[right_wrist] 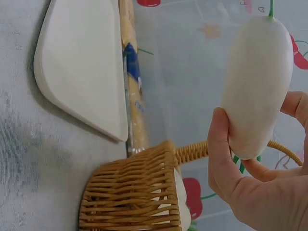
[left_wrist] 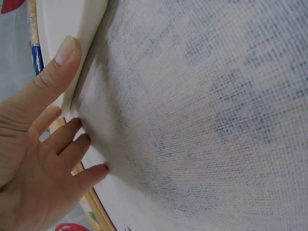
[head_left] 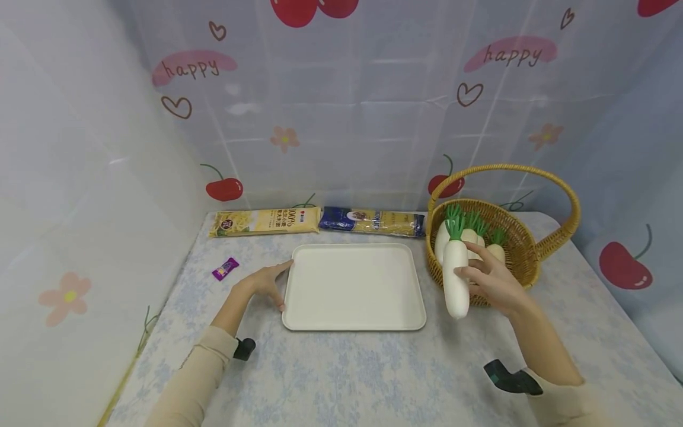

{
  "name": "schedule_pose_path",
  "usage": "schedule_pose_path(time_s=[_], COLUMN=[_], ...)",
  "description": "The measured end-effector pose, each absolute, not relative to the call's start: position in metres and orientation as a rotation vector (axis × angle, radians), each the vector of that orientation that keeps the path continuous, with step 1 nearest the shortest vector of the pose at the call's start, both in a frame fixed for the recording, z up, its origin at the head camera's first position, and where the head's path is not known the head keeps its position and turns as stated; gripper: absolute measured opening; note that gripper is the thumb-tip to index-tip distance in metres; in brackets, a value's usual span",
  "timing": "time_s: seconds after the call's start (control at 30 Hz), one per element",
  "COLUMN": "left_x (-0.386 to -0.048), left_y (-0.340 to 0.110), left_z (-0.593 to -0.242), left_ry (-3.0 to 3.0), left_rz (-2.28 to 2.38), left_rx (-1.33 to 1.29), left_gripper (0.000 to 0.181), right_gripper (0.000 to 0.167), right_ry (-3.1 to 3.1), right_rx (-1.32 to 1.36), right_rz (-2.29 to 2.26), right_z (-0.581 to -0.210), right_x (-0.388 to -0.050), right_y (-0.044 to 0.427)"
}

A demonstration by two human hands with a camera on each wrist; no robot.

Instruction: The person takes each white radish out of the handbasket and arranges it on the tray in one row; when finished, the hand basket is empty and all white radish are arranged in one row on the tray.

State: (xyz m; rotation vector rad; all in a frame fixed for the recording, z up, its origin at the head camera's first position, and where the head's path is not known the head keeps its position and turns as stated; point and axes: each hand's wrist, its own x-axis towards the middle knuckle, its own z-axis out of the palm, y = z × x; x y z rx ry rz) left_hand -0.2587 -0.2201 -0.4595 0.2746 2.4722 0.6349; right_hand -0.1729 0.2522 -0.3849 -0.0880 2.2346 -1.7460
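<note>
A long white radish with green leaves (head_left: 456, 276) is pinched between the thumb and fingers of my right hand (head_left: 496, 281), held up at the left front of the wicker basket (head_left: 525, 237). The right wrist view shows the same radish (right_wrist: 260, 82) in the fingers, above the basket's woven wall (right_wrist: 130, 192). Several more white radishes (head_left: 469, 238) lie in the basket. My left hand (head_left: 264, 284) touches the left edge of the white tray (head_left: 354, 287), fingers spread; in the left wrist view the thumb (left_wrist: 60, 72) lies against the tray's rim (left_wrist: 91, 29).
Behind the tray lie a yellow noodle packet (head_left: 267, 221) and a blue and yellow packet (head_left: 373, 222), end to end. A small purple wrapped piece (head_left: 225, 268) sits left of the tray. The basket's tall handle (head_left: 568, 198) arches above it. A patterned curtain (head_left: 341, 118) hangs behind the table.
</note>
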Motion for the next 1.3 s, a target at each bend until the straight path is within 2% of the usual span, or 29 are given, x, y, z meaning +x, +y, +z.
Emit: schedule_pose_path(time_s=[1.3], left_x=[-0.257], left_y=[-0.22], left_z=[-0.459], left_ry=[2.466], left_rz=[0.657], left_rx=[0.276], left_gripper=[0.122], right_gripper=[0.078], right_ry=[2.078], right_rx=[-0.195], right_rz=[-1.83], right_z=[-0.392], right_x=[-0.215], right_y=[0.148])
